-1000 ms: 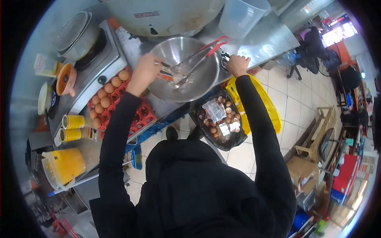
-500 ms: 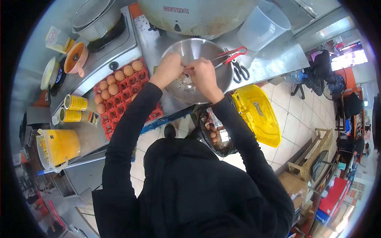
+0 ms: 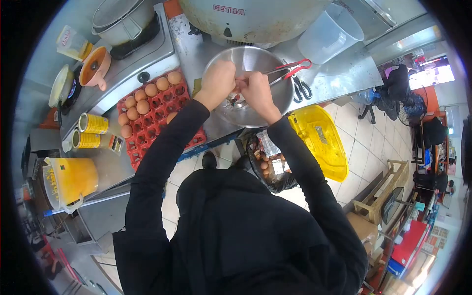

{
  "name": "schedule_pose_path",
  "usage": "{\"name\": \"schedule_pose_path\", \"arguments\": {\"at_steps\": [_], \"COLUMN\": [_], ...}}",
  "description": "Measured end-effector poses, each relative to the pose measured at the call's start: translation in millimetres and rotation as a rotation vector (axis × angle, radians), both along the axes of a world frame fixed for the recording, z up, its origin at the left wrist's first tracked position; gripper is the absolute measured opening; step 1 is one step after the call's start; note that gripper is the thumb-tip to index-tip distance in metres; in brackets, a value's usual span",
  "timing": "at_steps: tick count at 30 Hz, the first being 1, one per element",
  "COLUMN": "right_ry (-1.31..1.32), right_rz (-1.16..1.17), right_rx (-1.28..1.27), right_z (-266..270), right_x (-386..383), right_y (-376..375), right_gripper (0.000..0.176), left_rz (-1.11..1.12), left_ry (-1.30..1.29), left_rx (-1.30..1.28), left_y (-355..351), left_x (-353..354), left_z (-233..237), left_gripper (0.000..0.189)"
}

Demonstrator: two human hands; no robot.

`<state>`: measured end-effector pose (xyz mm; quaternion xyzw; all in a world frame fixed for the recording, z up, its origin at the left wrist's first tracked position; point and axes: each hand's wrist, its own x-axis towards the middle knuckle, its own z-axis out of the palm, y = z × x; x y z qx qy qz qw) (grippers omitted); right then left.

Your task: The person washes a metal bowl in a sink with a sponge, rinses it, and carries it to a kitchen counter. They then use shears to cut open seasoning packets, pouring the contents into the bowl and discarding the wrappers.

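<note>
Over a steel bowl (image 3: 275, 105), my left hand (image 3: 220, 84) and my right hand (image 3: 257, 94) meet, both with fingers closed. Between the fingertips is something small that I cannot make out. Below them, inside the bowl, lie some pale and dark bits, partly covered by my hands. Tongs with red handles (image 3: 295, 66) lean across the bowl's right rim. Left of the bowl is a red egg tray (image 3: 157, 120) with several brown eggs (image 3: 142, 106) in its upper and left cells.
Black-handled scissors (image 3: 302, 89) lie right of the bowl. A clear plastic container (image 3: 329, 37) and a large GETRA machine (image 3: 250, 19) stand behind. Below the counter are a black bag (image 3: 268, 183) with eggshells and a yellow lid (image 3: 322, 142). A stove (image 3: 147, 59) holds pots at left.
My hands have risen slightly and shifted right, still close together over the bowl. The view has moved a little.
</note>
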<state>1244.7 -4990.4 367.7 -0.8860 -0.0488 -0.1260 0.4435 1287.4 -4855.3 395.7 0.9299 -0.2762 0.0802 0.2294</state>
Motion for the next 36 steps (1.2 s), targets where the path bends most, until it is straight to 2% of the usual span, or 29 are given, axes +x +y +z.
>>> {"name": "schedule_pose_path", "arguments": {"at_steps": [2, 4, 5, 7, 9, 11, 17, 20, 22, 25, 29, 31, 33, 34, 36], "right_ry": [-0.001, -0.157, -0.157, 0.05, 0.016, -0.017, 0.076, 0.048, -0.001, -0.003, -0.006, -0.142, -0.184, -0.224, -0.227], "right_rz": [-0.02, -0.013, -0.016, -0.054, -0.052, -0.048, 0.021, 0.076, 0.085, 0.114, 0.132, 0.072, 0.098, 0.126, 0.076], "right_rx": [0.004, 0.014, 0.013, 0.091, 0.11, 0.131, -0.148, -0.21, -0.262, -0.34, -0.443, -0.58, -0.503, -0.427, -0.412], "right_z": [-0.4, 9.7, 16.8, 30.4, 34.3, 35.7, 53.6, 45.5, 43.0, 39.4, 42.4, 50.6, 79.5, 96.0, 122.0], "right_x": [-0.3, -3.2, -4.8, -6.7, -6.2, -3.9, -0.8, 4.0, 2.0, 2.7, 4.9, 6.2, 0.1, -4.0, -11.1], "right_y": [-0.6, -5.2, -3.9, -1.2, 0.1, 0.7, 0.2, -0.4, 2.1, 1.4, 0.6, -1.9, -2.5, -1.7, 3.4], "right_gripper": [0.007, 0.011, 0.011, 0.017, 0.02, 0.022, 0.023, 0.023, 0.013, 0.015, 0.016, 0.013, 0.013, 0.013, 0.012], "left_rz": [-0.059, -0.122, -0.18, -0.24, -0.287, -0.299, -0.351, -0.38, -0.411, -0.425, -0.49, -0.498, -0.142, -0.146, 0.104], "left_ry": [0.042, 0.083, 0.104, 0.122, 0.09, 0.026, -0.067, -0.133, -0.197, -0.208, -0.254, -0.251, -0.374, -0.372, -0.519], "left_rx": [-0.053, -0.104, -0.117, -0.133, -0.204, -0.168, -0.136, -0.14, -0.18, -0.147, -0.216, -0.274, -0.397, -0.396, 0.019], "left_y": [5.3, 9.1, 10.7, 12.0, 11.9, 11.8, 15.9, 15.9, 15.9, 18.6, 31.9, 42.3, 53.9, 63.6, 83.2], "left_x": [3.0, 3.7, 2.8, 1.0, -0.7, 0.5, -7.4, -10.6, -11.9, -15.1, -11.0, -4.6, 6.3, 12.0, 23.9], "left_z": [1.5, 6.7, 13.2, 17.2, 15.2, 13.4, 16.1, 11.0, 3.8, 2.6, 13.2, 31.0, 52.4, 47.8, 28.8], "left_gripper": [0.01, 0.011, 0.013, 0.015, 0.016, 0.017, 0.019, 0.02, 0.02, 0.021, 0.022, 0.022, 0.017, 0.017, 0.017]}}
